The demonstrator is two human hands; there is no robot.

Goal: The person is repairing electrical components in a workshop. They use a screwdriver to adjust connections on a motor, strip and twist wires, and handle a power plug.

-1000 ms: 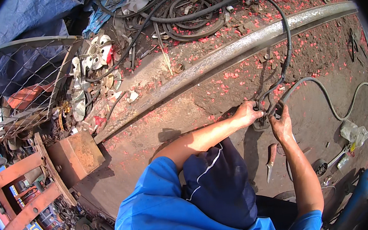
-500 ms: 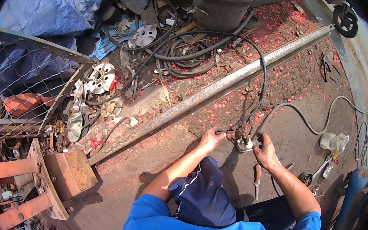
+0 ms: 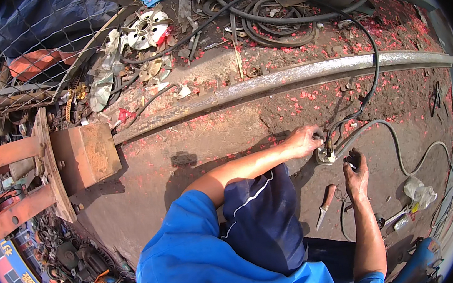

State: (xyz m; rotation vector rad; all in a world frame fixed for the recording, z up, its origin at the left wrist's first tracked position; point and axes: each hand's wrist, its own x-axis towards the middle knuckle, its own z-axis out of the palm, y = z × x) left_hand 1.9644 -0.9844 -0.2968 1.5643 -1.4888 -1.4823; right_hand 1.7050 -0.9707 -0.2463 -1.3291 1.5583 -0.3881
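Note:
My left hand (image 3: pixel 305 139) reaches forward over my knee and grips the end of a thick black cable (image 3: pixel 372 63) where it meets a small pale fitting (image 3: pixel 326 156) on the ground. My right hand (image 3: pixel 356 174) hovers just right of and below that fitting, fingers bent around a thin dark wire. A grey hose (image 3: pixel 397 144) curls away to the right from the same spot. A knife with a reddish handle (image 3: pixel 325 204) lies on the dirt beside my right forearm.
A long metal pipe (image 3: pixel 287 81) crosses the ground ahead. Coiled black hoses (image 3: pixel 272 24), fan-shaped metal parts (image 3: pixel 144 30) and scrap lie beyond it. A rusty box (image 3: pixel 85 155) and red frame (image 3: pixel 2 184) stand left. A crumpled plastic bottle (image 3: pixel 417 189) lies right.
The view has swung down and left, so the pipe and my hands sit more central. My right hand has drawn back from the fitting; my left hand stays on the cable end.

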